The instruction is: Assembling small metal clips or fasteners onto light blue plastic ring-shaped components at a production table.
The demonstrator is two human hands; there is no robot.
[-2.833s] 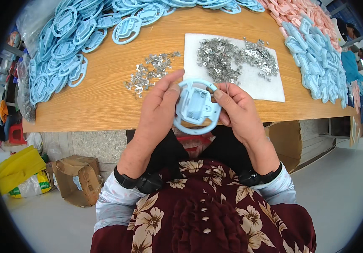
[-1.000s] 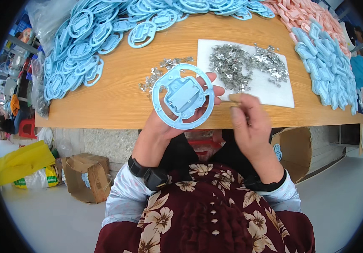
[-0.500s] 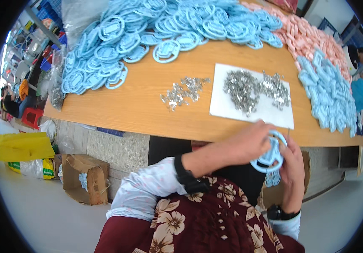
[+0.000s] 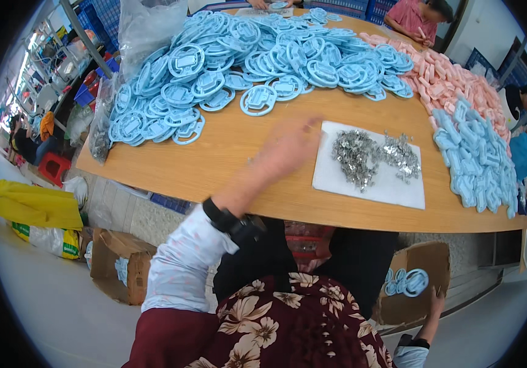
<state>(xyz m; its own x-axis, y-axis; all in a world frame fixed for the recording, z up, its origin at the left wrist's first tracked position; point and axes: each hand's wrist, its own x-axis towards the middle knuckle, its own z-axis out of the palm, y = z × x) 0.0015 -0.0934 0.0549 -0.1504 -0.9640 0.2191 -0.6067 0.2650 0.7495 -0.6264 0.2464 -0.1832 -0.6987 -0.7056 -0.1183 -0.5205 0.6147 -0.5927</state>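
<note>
My left hand (image 4: 288,149), smeared by motion, is over the wooden table (image 4: 214,178), just left of a white sheet (image 4: 331,178). Whether its fingers hold anything cannot be told. It hides most of the table where loose metal bits lay. On the sheet are two heaps of small shiny metal pieces (image 4: 355,159). Low on the right, my right hand (image 4: 436,303) is at the edge of a cardboard box (image 4: 438,257), its fingers loosely apart. A blue round plastic frame (image 4: 416,282) is beside those fingers, apparently apart from them, with smaller blue ring parts (image 4: 395,281) to its left.
A big pile of blue oval plastic frames (image 4: 239,49) covers the far table. Pink pieces (image 4: 453,67) and blue oblong pieces (image 4: 475,153) are heaped at right. Another cardboard box (image 4: 113,264) stands on the floor at left. A person (image 4: 413,21) sits across the table.
My hands have parted. The right one went down from the table edge to the box with the blue frame; the left one moved left and away over the table. The view has shifted.
</note>
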